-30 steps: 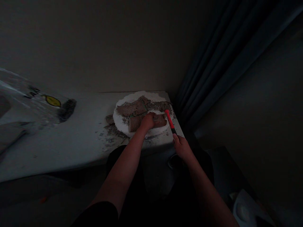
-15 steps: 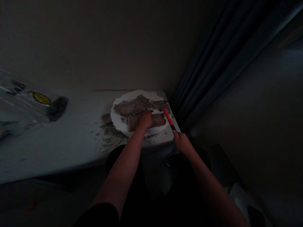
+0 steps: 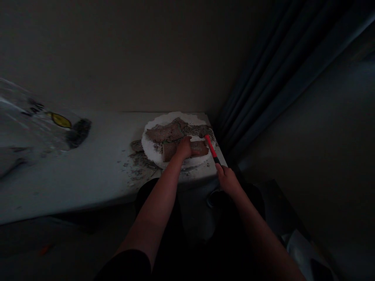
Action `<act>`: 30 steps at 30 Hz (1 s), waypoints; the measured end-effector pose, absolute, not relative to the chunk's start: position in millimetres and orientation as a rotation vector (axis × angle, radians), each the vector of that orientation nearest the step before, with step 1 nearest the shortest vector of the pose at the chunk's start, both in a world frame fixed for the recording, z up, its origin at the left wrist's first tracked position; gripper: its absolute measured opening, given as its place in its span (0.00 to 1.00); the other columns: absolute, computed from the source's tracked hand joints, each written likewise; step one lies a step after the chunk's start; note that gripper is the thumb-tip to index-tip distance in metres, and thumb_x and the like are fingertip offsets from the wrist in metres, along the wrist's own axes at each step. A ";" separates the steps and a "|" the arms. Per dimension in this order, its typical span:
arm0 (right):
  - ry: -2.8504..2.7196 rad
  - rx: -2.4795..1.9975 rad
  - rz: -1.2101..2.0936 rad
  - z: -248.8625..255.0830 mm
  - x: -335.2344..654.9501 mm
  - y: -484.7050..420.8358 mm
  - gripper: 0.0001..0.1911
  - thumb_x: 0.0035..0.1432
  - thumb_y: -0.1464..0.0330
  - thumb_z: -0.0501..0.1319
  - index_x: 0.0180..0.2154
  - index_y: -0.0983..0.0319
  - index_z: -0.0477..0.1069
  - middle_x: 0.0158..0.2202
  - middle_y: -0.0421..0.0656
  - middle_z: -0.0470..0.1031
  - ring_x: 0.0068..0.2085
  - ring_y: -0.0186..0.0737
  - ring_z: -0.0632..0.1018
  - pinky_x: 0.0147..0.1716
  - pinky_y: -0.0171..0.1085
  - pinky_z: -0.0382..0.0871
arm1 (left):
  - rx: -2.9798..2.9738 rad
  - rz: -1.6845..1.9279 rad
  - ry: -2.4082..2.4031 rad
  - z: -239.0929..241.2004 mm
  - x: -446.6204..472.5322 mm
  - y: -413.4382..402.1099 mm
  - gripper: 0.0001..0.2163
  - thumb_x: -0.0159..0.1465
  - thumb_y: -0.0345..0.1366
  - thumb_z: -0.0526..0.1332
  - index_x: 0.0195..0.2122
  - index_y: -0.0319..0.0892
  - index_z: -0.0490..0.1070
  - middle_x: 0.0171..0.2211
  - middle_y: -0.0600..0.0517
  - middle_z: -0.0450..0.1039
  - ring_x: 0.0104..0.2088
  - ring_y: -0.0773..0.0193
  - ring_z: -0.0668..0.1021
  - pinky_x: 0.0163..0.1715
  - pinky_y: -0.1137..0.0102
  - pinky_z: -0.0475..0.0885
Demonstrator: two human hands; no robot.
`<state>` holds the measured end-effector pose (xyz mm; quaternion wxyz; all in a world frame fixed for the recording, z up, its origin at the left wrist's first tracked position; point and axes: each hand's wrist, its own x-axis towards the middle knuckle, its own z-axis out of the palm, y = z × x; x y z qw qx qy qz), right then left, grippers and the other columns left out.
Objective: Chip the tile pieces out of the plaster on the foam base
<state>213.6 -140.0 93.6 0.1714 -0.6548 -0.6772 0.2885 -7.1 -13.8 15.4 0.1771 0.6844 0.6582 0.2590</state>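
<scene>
The room is dim. A round white slab (image 3: 152, 150) lies on the right end of a white table (image 3: 88, 175), with flat brown-grey pieces (image 3: 164, 133) and crumbs on it. My left hand (image 3: 184, 148) rests closed on the nearest brown piece (image 3: 199, 148), pressing it down on the slab. My right hand (image 3: 226, 178) is closed round the dark grip of a tool with a red shaft (image 3: 211, 147), which points up-left toward the pieces; its head is hard to make out.
Grey crumbs and a small fragment (image 3: 136, 146) lie on the table left of the slab. A clear plastic bag (image 3: 35, 128) with a yellow mark and a dark object (image 3: 79, 132) sits at the far left. Dark curtains (image 3: 263, 78) hang right of the table.
The view has swung slightly left and back. Both hands keep their hold; the red tool has barely shifted beside the brown piece.
</scene>
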 end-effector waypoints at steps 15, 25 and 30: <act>-2.007 -1.962 0.713 78.0 204.1 -147.6 0.26 0.70 0.55 0.44 0.36 0.64 0.74 0.32 0.52 0.78 0.34 0.43 0.78 0.31 0.35 0.61 | 1.919 0.736 1.881 13.6 -6.3 -12.8 0.43 0.44 0.44 0.75 0.59 0.36 0.61 0.59 0.34 0.65 0.59 0.44 0.69 0.57 0.60 0.64; -1.918 -1.843 0.825 73.3 212.4 -152.6 0.27 0.69 0.53 0.44 0.33 0.63 0.72 0.28 0.47 0.76 0.30 0.40 0.75 0.28 0.33 0.59 | 1.963 0.736 1.860 10.5 -7.9 -11.2 0.39 0.47 0.43 0.73 0.58 0.37 0.62 0.58 0.35 0.66 0.59 0.47 0.70 0.58 0.61 0.64; -1.968 -1.937 0.873 55.6 207.2 -150.1 0.26 0.69 0.53 0.45 0.33 0.63 0.72 0.29 0.48 0.76 0.31 0.41 0.76 0.30 0.33 0.59 | 1.910 0.759 1.848 16.2 -5.5 -16.2 0.41 0.43 0.41 0.75 0.58 0.35 0.63 0.57 0.34 0.66 0.58 0.44 0.70 0.56 0.60 0.66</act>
